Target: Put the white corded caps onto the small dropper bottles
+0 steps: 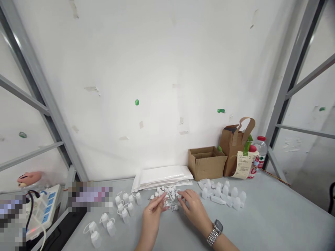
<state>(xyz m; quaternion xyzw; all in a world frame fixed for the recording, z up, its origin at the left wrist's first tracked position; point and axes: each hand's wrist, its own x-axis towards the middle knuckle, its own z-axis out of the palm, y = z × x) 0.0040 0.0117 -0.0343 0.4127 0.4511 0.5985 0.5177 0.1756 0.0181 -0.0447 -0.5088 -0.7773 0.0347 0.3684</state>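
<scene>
Small white plastic parts [169, 197] lie in a loose pile between the left hand [153, 212] and right hand [195, 209], close together, fingertips at the pile, grip unclear. White plastic bottles [222, 193] sit either side on the grey table [269, 216], white padded mailers [162, 177] behind, near the back edge.

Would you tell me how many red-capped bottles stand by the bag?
2: a clear water bottle, rightmost, and a labelled bottle left of it, partly behind a receipt; others could be hidden.
</scene>
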